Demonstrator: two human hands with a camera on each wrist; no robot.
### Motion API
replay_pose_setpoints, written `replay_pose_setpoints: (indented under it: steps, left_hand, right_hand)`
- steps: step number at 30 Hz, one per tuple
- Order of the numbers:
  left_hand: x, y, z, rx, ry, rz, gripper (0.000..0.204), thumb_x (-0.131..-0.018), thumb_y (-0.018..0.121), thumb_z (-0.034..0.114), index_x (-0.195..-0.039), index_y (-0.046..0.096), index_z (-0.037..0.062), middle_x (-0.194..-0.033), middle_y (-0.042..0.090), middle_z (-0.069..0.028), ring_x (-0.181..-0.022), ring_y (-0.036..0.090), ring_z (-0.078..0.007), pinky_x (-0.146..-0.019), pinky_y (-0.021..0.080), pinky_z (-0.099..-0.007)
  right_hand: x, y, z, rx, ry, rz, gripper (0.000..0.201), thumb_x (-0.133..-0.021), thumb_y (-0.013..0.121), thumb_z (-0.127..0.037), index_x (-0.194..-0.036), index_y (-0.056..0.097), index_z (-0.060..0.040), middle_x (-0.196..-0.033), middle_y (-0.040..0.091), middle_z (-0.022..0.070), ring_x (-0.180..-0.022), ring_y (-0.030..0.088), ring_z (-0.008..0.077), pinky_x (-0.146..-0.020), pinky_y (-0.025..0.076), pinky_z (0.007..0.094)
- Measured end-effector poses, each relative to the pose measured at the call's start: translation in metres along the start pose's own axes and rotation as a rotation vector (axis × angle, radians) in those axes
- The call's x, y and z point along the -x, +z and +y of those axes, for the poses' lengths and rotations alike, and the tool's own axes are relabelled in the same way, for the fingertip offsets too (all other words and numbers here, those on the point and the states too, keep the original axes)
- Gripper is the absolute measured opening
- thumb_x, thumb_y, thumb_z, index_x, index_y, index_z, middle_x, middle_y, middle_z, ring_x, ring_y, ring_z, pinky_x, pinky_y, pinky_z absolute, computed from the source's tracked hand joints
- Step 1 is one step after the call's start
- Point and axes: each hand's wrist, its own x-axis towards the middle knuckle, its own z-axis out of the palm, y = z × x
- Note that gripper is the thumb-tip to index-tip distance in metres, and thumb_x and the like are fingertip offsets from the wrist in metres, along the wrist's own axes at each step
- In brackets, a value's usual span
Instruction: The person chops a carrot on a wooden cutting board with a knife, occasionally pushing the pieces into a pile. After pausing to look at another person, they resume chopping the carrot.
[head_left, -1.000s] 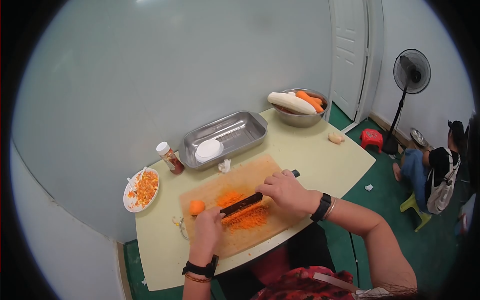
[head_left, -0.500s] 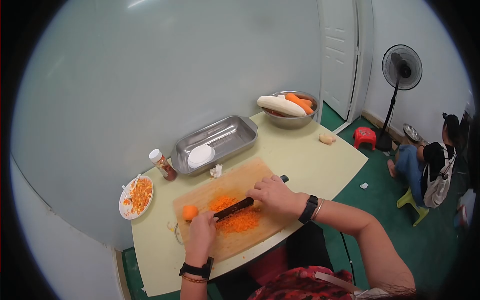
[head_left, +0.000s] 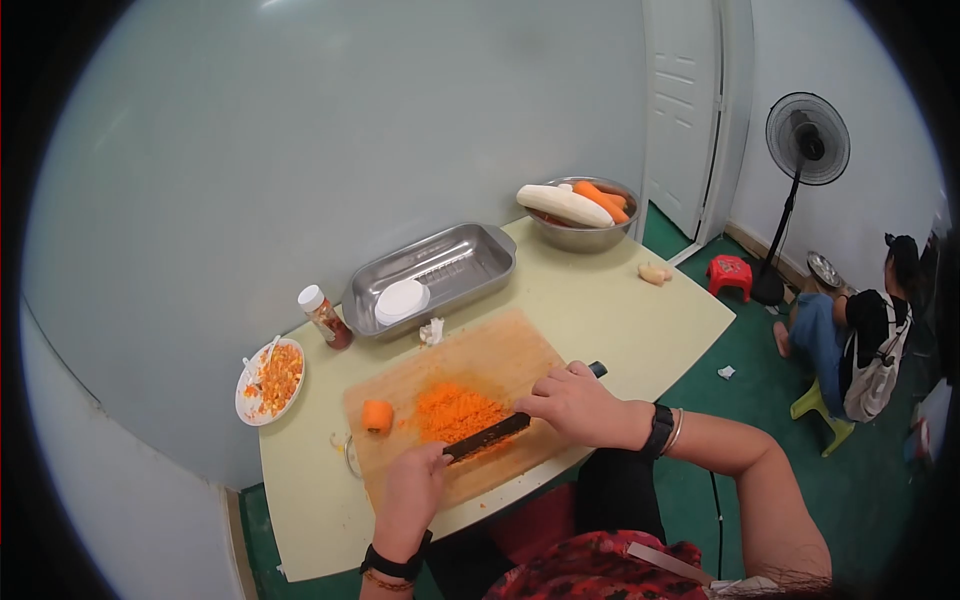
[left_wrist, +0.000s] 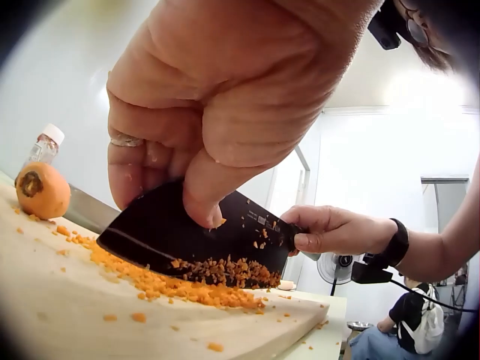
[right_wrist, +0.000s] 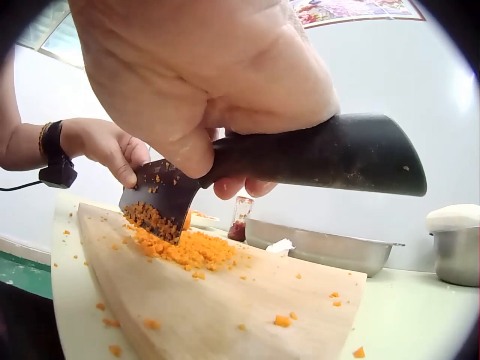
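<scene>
A black-bladed kitchen knife is held at both ends above the cutting board. My left hand pinches the blade near its tip, with the thumb flat on its side in the left wrist view. My right hand grips the black handle where it meets the blade. Finely chopped carrot lies heaped on the far side of the blade, and orange bits cling to the blade's face. An uncut carrot stub sits at the board's left.
Behind the board stand a steel tray with a white round item and a spice jar. A plate of chopped food is at left. A bowl of vegetables stands at back right, near a pale lump. Someone sits beyond.
Both hands have carried the knife across the chopped carrot toward the board's near edge. Carrot lay on both sides of the blade before; now most is on its far side.
</scene>
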Motion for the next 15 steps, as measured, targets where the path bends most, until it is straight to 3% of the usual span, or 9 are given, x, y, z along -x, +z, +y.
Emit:
replay_pose_setpoints:
  steps: [7,15]
  left_hand:
    - [-0.013,0.012,-0.018,-0.111,0.062,-0.011,0.004,-0.088,0.06,0.003,-0.084,0.061,0.0002,-0.078,0.06,-0.0256,-0.077,0.061,-0.0447,-0.065,0.049,-0.0474]
    - [-0.036,0.006,-0.029,-0.057,0.062,0.088,0.004,-0.087,0.06,0.003,-0.084,0.062,-0.0005,-0.082,0.062,-0.0261,-0.082,0.063,-0.0439,-0.068,0.051,-0.0465]
  right_hand:
    - [-0.003,0.016,0.008,0.004,0.027,-0.06,0.03,-0.085,0.056,-0.012,-0.112,0.065,-0.0208,-0.088,0.06,0.0017,-0.087,0.059,0.0237,-0.08,0.04,0.0398]
    - [-0.029,0.019,0.015,0.028,-0.005,0.046,0.032,-0.083,0.057,-0.007,-0.112,0.064,-0.0206,-0.088,0.058,0.001,-0.088,0.058,0.0232,-0.076,0.038,0.0392]
